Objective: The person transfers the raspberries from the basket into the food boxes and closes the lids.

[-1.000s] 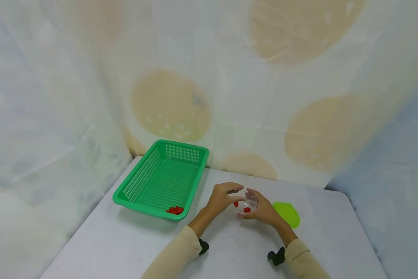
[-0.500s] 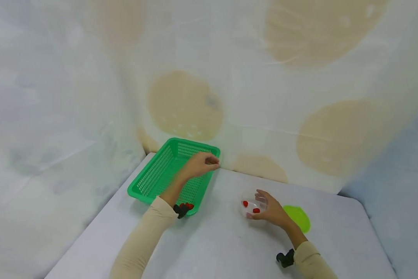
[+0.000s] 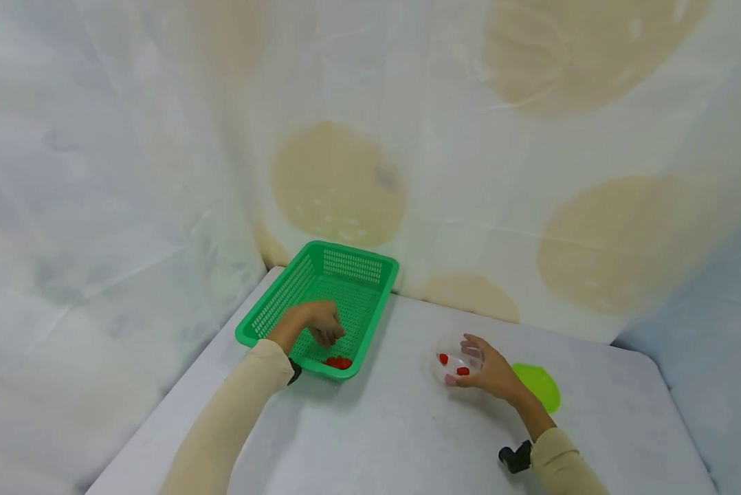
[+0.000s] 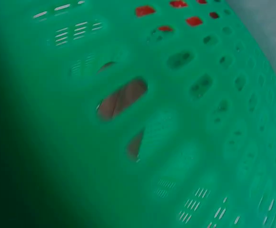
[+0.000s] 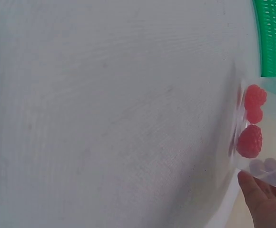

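My left hand is inside the green plastic basket, its fingers bent downward, with nothing seen between them. Just in front of the fingers, red raspberries lie bunched in the basket's near right corner. The left wrist view looks through the basket's slotted wall, where only bits of the fingers and red raspberries show. My right hand grips a clear plastic container, thumb on its near side. Inside it are a few raspberries, against the wall.
A lime-green round piece like a lid lies on the table right of the container, partly behind the right forearm. The white table meets hanging patterned sheets at its back and sides.
My left hand has left the container and moved left, over the basket, then down into it. The right hand stays at the container. The head view has shifted slightly leftward.
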Available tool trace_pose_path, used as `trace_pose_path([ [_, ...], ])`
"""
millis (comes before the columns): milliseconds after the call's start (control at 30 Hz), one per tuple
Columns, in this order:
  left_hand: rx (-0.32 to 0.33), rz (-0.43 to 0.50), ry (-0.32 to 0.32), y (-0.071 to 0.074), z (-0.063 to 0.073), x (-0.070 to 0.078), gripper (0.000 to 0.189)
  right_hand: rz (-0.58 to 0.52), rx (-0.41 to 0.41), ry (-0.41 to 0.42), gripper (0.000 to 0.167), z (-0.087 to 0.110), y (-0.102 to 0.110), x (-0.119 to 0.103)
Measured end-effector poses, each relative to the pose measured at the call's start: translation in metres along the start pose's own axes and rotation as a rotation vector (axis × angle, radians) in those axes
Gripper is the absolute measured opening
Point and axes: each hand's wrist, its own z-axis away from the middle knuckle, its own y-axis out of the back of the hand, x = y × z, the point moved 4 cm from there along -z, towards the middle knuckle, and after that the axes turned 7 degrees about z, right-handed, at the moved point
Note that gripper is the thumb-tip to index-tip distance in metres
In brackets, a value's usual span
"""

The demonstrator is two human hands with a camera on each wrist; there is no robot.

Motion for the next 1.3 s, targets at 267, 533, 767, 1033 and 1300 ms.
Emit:
trace_pose_path([
  [267,-0.040,0.016,0.096,-0.012,-0.006,-0.013,0.025,-0.023,-0.004,-0.011,0.109,0.002,-0.003,0.001],
  [533,-0.047,-0.034,0.096,-0.018,-0.006,-0.031,0.011,-0.021,-0.005,-0.025,0.110,0.004,-0.004,0.000],
  [767,-0.040,-0.135,0.056,-0.024,-0.004,-0.040,0.015,-0.022,0.003,-0.029,0.110,0.003,-0.009,0.001],
  [1033,0.029,-0.199,0.058,-0.029,-0.002,-0.042,0.010,-0.031,-0.001,-0.008,0.110,0.002,-0.012,0.000],
  [1300,0.013,-0.172,0.037,-0.029,-0.001,-0.044,0.007,-0.028,-0.010,-0.026,0.111,0.002,-0.012,-0.001],
])
